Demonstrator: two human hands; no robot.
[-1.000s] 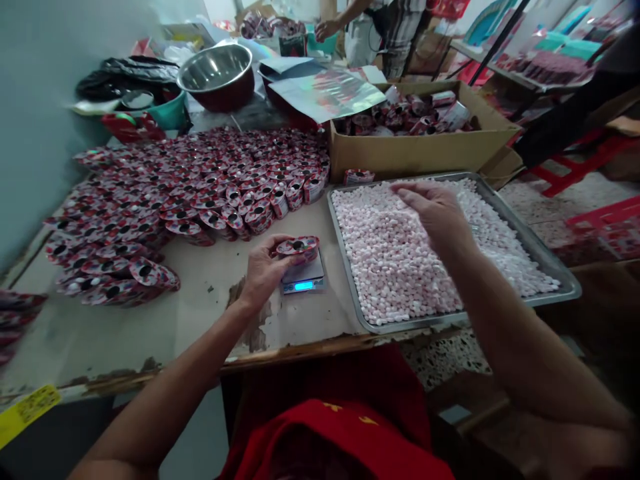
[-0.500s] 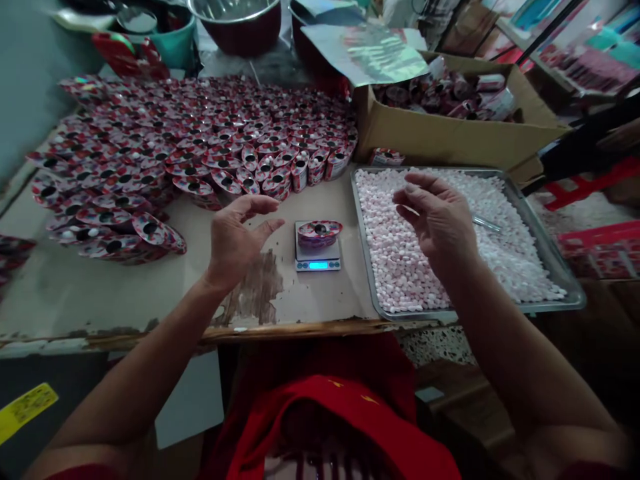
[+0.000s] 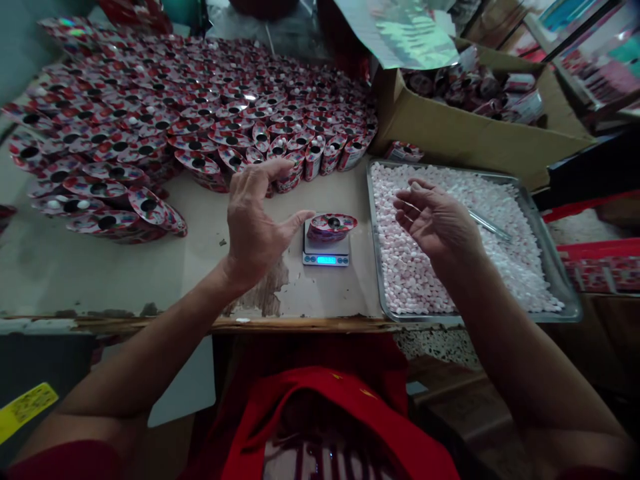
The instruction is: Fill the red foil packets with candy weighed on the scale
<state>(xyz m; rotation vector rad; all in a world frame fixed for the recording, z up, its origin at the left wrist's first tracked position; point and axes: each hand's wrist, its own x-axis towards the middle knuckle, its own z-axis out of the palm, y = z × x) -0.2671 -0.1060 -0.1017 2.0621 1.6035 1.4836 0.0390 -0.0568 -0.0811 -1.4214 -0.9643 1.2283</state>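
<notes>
Red foil-lidded candy cup sits on small silver digital scale, lit display facing the person. Left hand hovers just beside it, fingers spread, holding nothing. Right hand hangs palm-up, loosely curled, over metal tray of pink-white candies; whether it holds any, cannot tell. Massed red cups crowd worn tabletop; cardboard box behind tray.

Honestly nothing here is readable for me. The little scale by my left hand has its blue display lit, but the digits are just a blur. Same with the printed red pouches and the yellow sticker down low: print there, too small to make out.
</notes>
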